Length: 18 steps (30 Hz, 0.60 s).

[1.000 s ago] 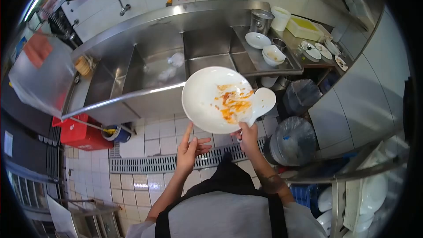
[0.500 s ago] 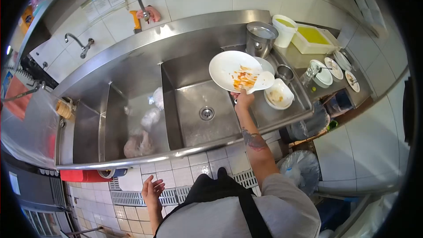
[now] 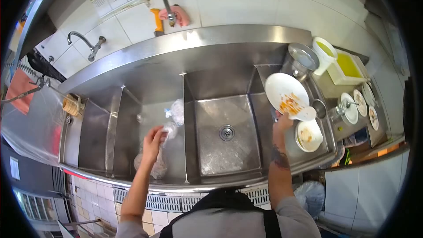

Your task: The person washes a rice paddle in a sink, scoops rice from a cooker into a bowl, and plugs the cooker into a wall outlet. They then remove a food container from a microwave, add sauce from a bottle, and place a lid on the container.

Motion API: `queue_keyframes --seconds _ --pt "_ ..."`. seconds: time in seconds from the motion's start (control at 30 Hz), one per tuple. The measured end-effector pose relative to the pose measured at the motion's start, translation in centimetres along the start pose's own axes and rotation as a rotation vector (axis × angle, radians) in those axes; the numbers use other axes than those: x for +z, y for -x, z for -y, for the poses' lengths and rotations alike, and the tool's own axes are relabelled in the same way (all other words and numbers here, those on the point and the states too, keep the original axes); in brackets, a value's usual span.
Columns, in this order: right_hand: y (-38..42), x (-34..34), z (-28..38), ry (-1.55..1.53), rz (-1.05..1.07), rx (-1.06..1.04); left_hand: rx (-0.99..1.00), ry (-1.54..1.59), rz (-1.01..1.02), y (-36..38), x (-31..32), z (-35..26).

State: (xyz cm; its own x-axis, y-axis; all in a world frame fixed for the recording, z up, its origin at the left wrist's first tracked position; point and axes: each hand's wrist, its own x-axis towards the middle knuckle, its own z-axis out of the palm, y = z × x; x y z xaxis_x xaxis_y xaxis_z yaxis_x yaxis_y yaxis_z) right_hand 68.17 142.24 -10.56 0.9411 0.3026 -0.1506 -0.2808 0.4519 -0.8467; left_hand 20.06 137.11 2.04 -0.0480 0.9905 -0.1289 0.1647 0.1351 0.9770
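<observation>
My right hand [image 3: 283,123] is closed on the near edge of a white plate [image 3: 282,89], which is smeared with orange-red food scraps [image 3: 291,103]. A white spoon [image 3: 306,113] lies over the plate's near right edge, its handle end by my fingers. Just below it stands a white bowl [image 3: 309,136] with some food residue. Over the left basin is my left hand [image 3: 154,142], fingers stretched toward a knotted clear plastic bag [image 3: 169,128]. More plastic bags lie there: one [image 3: 177,111] against the divider and a filled one [image 3: 156,167] partly behind my forearm.
The middle basin [image 3: 227,156] has a drain at its centre. At the back right stand a metal pot [image 3: 300,59], a white bucket [image 3: 324,57] and a tub of yellow-green liquid [image 3: 348,65]. Used small plates [image 3: 360,103] sit on the right counter. A tap [image 3: 166,0] rises behind.
My left hand has come up from beside my body and reached over the left basin, beside the bags. The right hand still holds the plate; the view has shifted.
</observation>
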Motion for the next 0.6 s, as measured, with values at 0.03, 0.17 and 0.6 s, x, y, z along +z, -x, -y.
queue_keyframes --seconds 0.03,0.17,0.6 --pt "-0.2 0.2 0.3 0.060 -0.043 0.007 0.036 -0.044 0.005 -3.3 0.6 -0.6" --pt "-1.4 -0.1 0.2 0.133 -0.060 -0.008 0.149 -0.059 0.012 -16.5 3.8 -4.1" --pt "-1.9 -3.9 0.8 0.237 -0.029 0.066 0.656 -0.258 -0.194 -47.4 8.1 -11.4"
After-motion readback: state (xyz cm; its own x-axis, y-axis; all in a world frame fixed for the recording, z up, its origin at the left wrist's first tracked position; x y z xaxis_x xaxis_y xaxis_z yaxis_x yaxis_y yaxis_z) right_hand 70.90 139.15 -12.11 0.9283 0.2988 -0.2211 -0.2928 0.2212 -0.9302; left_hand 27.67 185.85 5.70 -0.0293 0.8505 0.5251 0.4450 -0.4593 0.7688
